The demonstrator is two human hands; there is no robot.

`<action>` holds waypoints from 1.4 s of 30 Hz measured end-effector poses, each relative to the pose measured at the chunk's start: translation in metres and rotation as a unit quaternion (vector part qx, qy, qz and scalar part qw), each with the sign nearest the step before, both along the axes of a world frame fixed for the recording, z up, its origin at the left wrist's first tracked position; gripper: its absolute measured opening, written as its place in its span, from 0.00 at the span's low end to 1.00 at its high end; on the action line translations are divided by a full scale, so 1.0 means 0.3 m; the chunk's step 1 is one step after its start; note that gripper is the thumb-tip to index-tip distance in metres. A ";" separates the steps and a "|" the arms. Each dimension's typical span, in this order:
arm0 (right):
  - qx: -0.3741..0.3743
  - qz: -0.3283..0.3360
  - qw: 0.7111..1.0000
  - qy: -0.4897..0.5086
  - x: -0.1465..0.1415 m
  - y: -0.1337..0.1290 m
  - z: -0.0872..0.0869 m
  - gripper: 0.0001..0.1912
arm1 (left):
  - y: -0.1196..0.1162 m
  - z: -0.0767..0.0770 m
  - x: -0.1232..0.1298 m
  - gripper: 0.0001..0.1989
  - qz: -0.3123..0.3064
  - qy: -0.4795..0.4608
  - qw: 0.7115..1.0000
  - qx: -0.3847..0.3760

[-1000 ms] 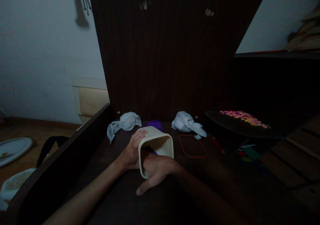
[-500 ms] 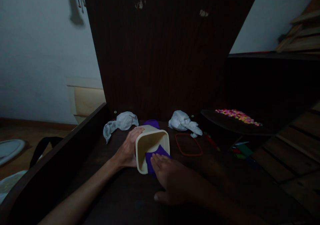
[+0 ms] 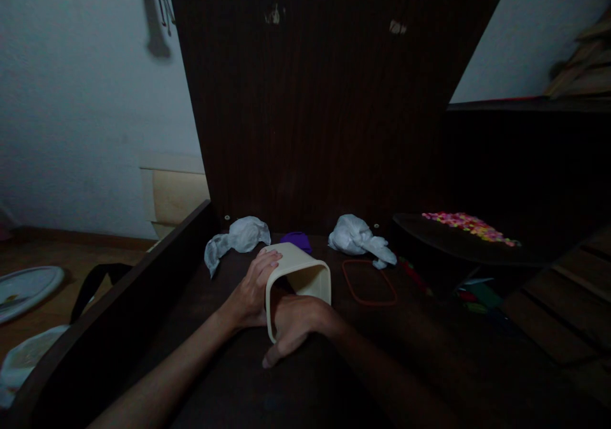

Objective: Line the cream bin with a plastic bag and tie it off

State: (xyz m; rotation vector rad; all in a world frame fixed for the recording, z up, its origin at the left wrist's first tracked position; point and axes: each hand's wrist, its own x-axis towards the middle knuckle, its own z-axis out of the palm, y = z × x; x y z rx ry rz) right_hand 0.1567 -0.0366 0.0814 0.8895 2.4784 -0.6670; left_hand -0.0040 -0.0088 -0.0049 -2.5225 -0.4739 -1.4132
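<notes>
A cream plastic container [image 3: 296, 258] lies on its side on the dark wooden surface, its square mouth facing me. My left hand [image 3: 252, 291] is closed around its left side, fingers over the top. Inside the mouth reaches my right hand [image 3: 298, 319], its fingers hidden by the container wall. Its thumb sticks out below the rim, apart from the palm. No purple cloth shows inside the container now; the hand and wall block that part. Behind the container lies another purple piece [image 3: 298, 240], partly covered by it.
Two knotted white plastic bags, the left one [image 3: 249, 233] and the right one [image 3: 352, 234], rest near the back panel [image 3: 305, 130]. A reddish rectangular ring [image 3: 370, 303] lies right of the container. Small colourful pieces [image 3: 470, 226] cover part of a corner shelf [image 3: 429, 233]. A raised board [image 3: 143, 279] edges the left.
My right hand has moved deeper into the container, and the purple cloth under its fingers has gone out of sight. The container's mouth has turned somewhat to the right. My view has shifted slightly.
</notes>
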 end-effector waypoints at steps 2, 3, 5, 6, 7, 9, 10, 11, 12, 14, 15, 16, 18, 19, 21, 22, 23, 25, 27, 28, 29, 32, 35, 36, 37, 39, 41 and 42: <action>0.041 0.008 0.994 0.104 0.027 -0.049 -0.020 0.40 | 0.002 -0.001 -0.008 0.50 0.003 0.005 1.000 -0.014; 0.059 0.011 0.986 0.153 0.047 -0.078 -0.029 0.47 | 0.002 0.000 -0.012 0.50 0.003 0.006 1.000 -0.020; 0.082 0.014 0.972 0.221 0.093 -0.138 -0.046 0.58 | 0.003 0.005 -0.018 0.50 0.004 0.007 1.000 -0.024; 0.086 0.017 0.969 0.229 0.117 -0.165 -0.055 0.59 | 0.003 0.009 -0.021 0.49 0.004 0.009 1.000 -0.024; 0.088 0.019 0.970 0.226 0.140 -0.189 -0.065 0.58 | 0.004 0.012 -0.022 0.49 0.003 0.011 1.000 -0.023; 0.096 0.019 0.975 0.198 0.179 -0.224 -0.081 0.55 | 0.007 0.019 -0.022 0.49 -0.002 0.014 1.000 -0.022; 0.102 0.013 0.978 0.182 0.193 -0.234 -0.087 0.54 | 0.009 0.021 -0.021 0.50 -0.006 0.015 1.000 -0.021; 0.105 0.002 0.981 0.163 0.204 -0.238 -0.090 0.53 | 0.010 0.023 -0.019 0.52 -0.011 0.015 1.000 -0.021; 0.106 -0.017 0.985 0.139 0.210 -0.237 -0.090 0.53 | 0.011 0.023 -0.016 0.53 -0.015 0.012 1.000 -0.019; 0.098 -0.058 0.990 0.088 0.209 -0.220 -0.078 0.54 | 0.011 0.024 -0.010 0.54 -0.020 0.009 1.000 -0.016; 0.093 -0.075 0.991 0.065 0.202 -0.204 -0.068 0.56 | 0.009 0.024 -0.008 0.53 -0.019 0.009 1.000 -0.015; 0.086 -0.084 0.992 0.045 0.190 -0.184 -0.056 0.59 | 0.006 0.025 -0.005 0.53 -0.017 0.012 1.000 -0.015; 0.076 -0.082 0.994 0.018 0.154 -0.132 -0.029 0.67 | -0.002 0.028 -0.002 0.51 -0.009 0.023 1.000 -0.019; 0.073 -0.073 0.995 0.010 0.130 -0.103 -0.016 0.68 | -0.006 0.029 -0.001 0.51 -0.004 0.027 0.999 -0.022; 0.061 -0.054 0.997 -0.012 0.079 -0.044 0.006 0.65 | -0.014 0.030 0.000 0.52 0.002 0.026 0.999 -0.022; 0.038 -0.044 0.998 -0.035 0.053 -0.017 0.014 0.59 | -0.016 0.029 0.000 0.52 0.003 0.022 1.000 -0.019; 0.012 -0.032 0.997 -0.065 0.028 0.006 0.019 0.53 | -0.016 0.026 0.000 0.53 0.004 0.019 1.000 -0.016; -0.024 -0.013 0.993 -0.111 -0.010 0.033 0.024 0.45 | -0.013 0.018 -0.003 0.53 0.000 0.012 1.000 -0.006; -0.025 0.005 0.994 -0.105 -0.027 0.033 0.024 0.41 | -0.006 0.009 -0.007 0.53 0.000 0.005 1.000 -0.001; -0.015 0.012 0.997 -0.081 -0.027 0.023 0.023 0.41 | -0.002 0.006 -0.009 0.52 0.002 0.001 1.000 -0.002; 0.000 0.017 0.999 -0.044 -0.021 0.008 0.022 0.42 | 0.002 0.003 -0.012 0.52 0.003 -0.002 1.000 -0.004; 0.059 0.041 0.993 0.094 0.030 -0.060 0.018 0.54 | 0.010 0.003 -0.020 0.52 0.005 -0.008 1.000 -0.021; 0.054 0.042 0.987 0.148 0.113 -0.137 0.016 0.62 | 0.012 0.015 -0.027 0.52 0.001 0.000 1.000 -0.026; 0.040 0.033 0.987 0.155 0.143 -0.159 0.018 0.62 | 0.012 0.020 -0.029 0.53 -0.002 0.004 1.000 -0.027; 0.027 0.022 0.987 0.160 0.170 -0.179 0.020 0.61 | 0.011 0.025 -0.030 0.53 -0.005 0.006 1.000 -0.027; 0.012 -0.006 0.987 0.157 0.214 -0.209 0.029 0.58 | 0.008 0.034 -0.030 0.54 -0.008 0.007 1.000 -0.030; 0.011 -0.045 0.991 0.128 0.234 -0.225 0.038 0.56 | 0.004 0.041 -0.026 0.54 -0.007 0.011 0.999 -0.029; 0.013 -0.064 0.992 0.106 0.233 -0.227 0.041 0.56 | 0.001 0.043 -0.022 0.53 -0.005 0.014 1.000 -0.027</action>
